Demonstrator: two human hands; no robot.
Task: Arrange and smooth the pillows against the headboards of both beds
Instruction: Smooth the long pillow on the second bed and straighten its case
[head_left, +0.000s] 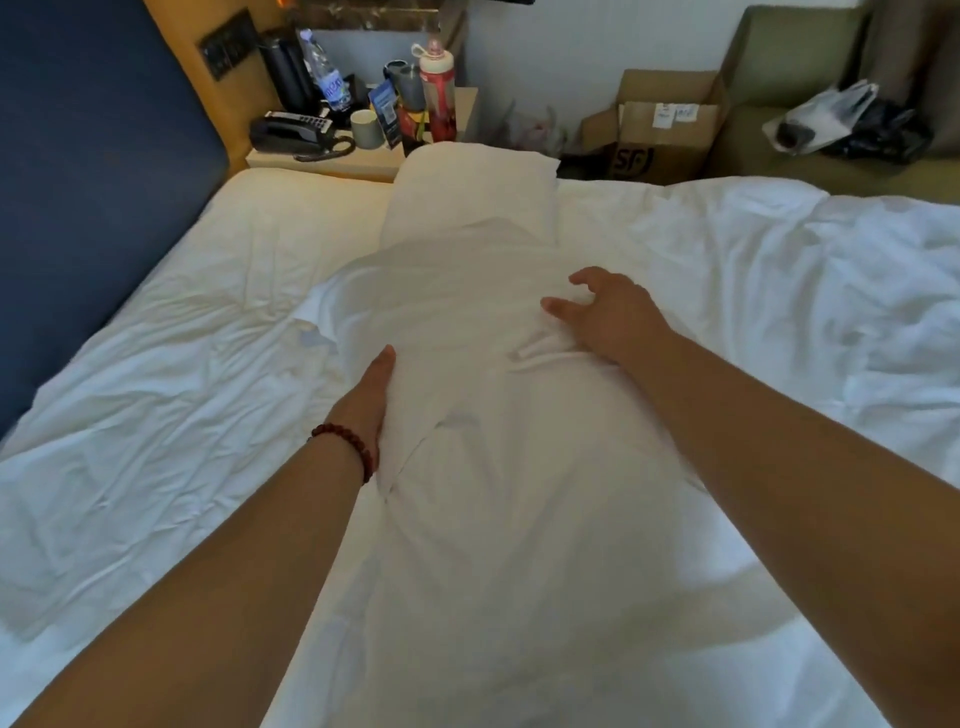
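Note:
A large white pillow (483, 467) lies lengthwise along the middle of the bed, reaching toward me. A second white pillow (467, 192) lies beyond it at the far edge of the mattress. My left hand (369, 400), with a red bead bracelet at the wrist, presses flat against the near pillow's left side, its fingers hidden under the fabric. My right hand (608, 317) rests on top of the same pillow with fingers spread and loosely bent, bunching a small fold of the case. The dark blue headboard (93, 182) stands at the left, apart from both pillows.
The wrinkled white sheet (156, 405) covers the bed; a rumpled duvet (805, 291) lies at right. A nightstand (332, 161) beyond holds a phone, cup and bottles. A cardboard box (654, 124) and a green sofa (831, 104) with bags stand at the back right.

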